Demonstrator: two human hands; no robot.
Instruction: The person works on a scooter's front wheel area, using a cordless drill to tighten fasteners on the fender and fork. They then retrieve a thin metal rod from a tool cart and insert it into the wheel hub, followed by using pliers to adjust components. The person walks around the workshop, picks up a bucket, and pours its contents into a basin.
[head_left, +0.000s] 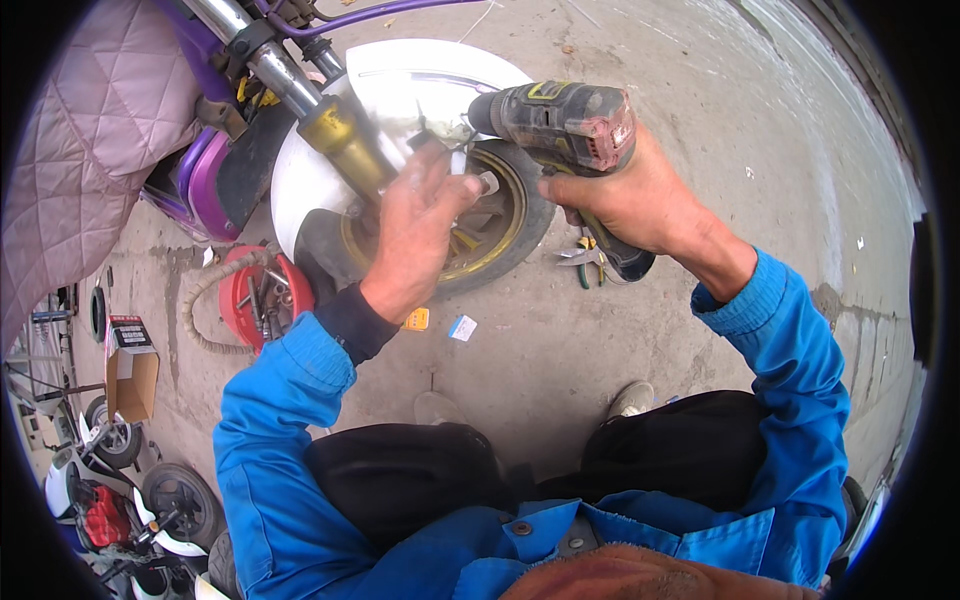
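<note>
My right hand (650, 190) grips a cordless drill (560, 120), its chuck pointing left toward the front wheel (525, 205) of a scooter. Against the white mudguard (310, 185), my left hand (425, 205) is closed, with a small dark piece (425, 140) at its fingertips. Motion blur hides what exactly the fingers pinch. Just right of them is a small white piece (458, 162). Behind my left hand runs the gold fork leg (350, 150). The drill bit's tip is hard to make out near the mudguard.
Pliers (585, 262) lie on the concrete below the drill. A red basin (238, 300) of tools stands left of my forearm, by an orange packet (417, 319) and a small white-and-blue packet (462, 328). Farther left are an open cardboard box (130, 385) and parked scooters (120, 520).
</note>
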